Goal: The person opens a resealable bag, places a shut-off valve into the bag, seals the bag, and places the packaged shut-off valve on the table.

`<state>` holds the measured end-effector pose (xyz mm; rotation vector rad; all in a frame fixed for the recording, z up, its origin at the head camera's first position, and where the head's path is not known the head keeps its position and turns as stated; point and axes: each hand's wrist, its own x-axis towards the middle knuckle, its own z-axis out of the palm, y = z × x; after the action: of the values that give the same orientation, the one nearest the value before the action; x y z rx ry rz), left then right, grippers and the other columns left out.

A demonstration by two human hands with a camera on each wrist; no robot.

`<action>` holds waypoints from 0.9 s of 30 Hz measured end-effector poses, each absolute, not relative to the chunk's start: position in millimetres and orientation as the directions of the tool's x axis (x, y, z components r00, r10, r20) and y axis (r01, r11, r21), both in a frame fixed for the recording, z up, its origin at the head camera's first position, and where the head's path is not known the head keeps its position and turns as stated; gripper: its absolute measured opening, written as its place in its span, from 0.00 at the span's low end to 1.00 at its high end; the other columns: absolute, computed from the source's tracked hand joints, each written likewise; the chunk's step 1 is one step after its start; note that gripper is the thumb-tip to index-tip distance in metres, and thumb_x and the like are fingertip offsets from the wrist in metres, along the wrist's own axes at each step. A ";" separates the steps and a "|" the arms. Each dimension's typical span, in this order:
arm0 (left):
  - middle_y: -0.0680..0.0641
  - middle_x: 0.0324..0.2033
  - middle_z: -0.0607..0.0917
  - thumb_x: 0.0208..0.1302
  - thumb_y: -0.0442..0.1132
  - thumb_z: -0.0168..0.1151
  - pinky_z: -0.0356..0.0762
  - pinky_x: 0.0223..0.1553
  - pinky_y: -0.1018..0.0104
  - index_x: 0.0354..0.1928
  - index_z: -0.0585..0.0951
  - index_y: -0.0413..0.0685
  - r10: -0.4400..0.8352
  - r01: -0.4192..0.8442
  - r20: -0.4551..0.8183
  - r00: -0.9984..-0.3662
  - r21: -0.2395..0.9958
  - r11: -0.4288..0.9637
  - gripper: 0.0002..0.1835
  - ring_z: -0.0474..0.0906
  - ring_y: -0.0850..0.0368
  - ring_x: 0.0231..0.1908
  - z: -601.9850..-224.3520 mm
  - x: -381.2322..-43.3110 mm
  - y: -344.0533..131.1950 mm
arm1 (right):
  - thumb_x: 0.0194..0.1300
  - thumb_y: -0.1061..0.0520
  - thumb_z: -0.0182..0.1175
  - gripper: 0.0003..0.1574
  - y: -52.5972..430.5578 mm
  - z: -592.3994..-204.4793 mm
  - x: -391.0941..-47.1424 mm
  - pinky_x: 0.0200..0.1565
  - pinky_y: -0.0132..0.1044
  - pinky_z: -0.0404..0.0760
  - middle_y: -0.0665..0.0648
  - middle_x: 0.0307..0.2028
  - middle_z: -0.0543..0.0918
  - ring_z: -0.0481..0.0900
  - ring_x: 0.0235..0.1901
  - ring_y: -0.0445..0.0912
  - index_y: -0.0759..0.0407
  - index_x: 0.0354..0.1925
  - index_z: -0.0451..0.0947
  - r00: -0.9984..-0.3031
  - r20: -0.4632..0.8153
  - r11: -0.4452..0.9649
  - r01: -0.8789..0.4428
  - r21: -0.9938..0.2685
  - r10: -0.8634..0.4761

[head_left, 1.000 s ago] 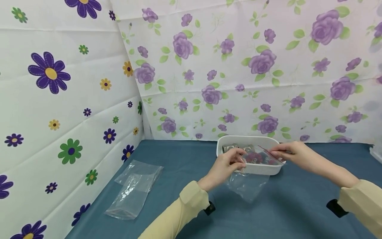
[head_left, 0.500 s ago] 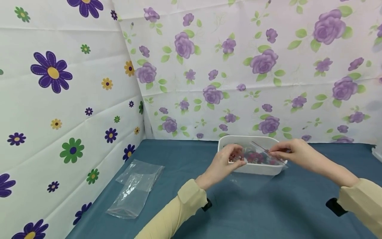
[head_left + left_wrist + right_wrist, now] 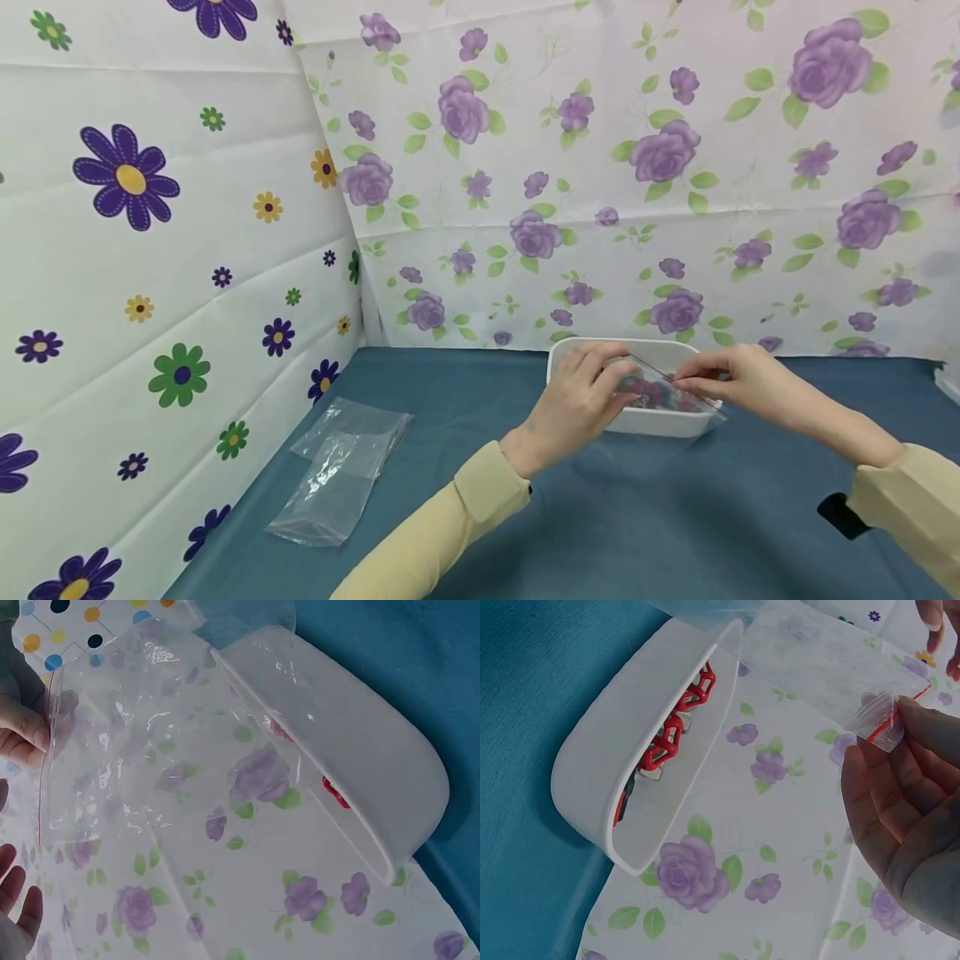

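My right hand (image 3: 738,379) pinches a clear zip bag (image 3: 135,735) by its red-striped mouth, thumb against fingertips in the right wrist view. The bag hangs in front of and over a white plastic bin (image 3: 607,750). Close to the other end of the bag mouth is my left hand (image 3: 573,400); in the left wrist view its fingers (image 3: 30,911) are spread and stand apart from the bag. Inside the bin lie red wavy-edged pieces (image 3: 662,746) with openings and some metal parts, partly hidden by the bin wall and the bag.
Another clear bag (image 3: 341,475) lies flat on the blue tablecloth (image 3: 457,400) to the left. Flower-patterned sheets (image 3: 480,225) stand along the back and left side of the table. A pale container edge (image 3: 948,387) shows at the far right.
My left hand has let go of the bag's left end and moved slightly up and right over the bin. My right hand keeps its pinch on the bag mouth, nearly in place.
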<state>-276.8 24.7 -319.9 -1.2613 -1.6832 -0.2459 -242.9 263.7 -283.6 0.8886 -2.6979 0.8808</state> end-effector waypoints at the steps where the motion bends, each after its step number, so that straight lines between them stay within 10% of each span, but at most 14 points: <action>1: 0.42 0.48 0.71 0.57 0.43 0.65 0.57 0.56 0.62 0.46 0.74 0.41 0.626 0.806 0.779 0.030 -0.389 0.446 0.18 0.66 0.49 0.50 -318.8 -276.2 26.2 | 0.61 0.60 0.58 0.06 263.3 -283.6 -242.9 0.22 0.34 0.71 0.45 0.24 0.77 0.72 0.21 0.39 0.57 0.38 0.81 -0.803 0.335 0.643 -0.596 -0.482 -0.493; 27: 0.50 0.43 0.76 0.60 0.42 0.62 0.62 0.50 0.65 0.43 0.79 0.47 0.677 0.789 0.735 0.032 -0.434 0.435 0.11 0.68 0.55 0.48 -318.6 -279.9 39.4 | 0.56 0.62 0.63 0.04 259.2 -284.9 -244.8 0.21 0.32 0.72 0.43 0.23 0.77 0.73 0.19 0.39 0.53 0.32 0.81 -0.706 0.397 0.559 -0.708 -0.432 -0.587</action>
<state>-279.9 39.4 -318.6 -1.2860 -1.6872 -0.1405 -244.8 259.2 -284.9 1.0887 -2.5849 0.8565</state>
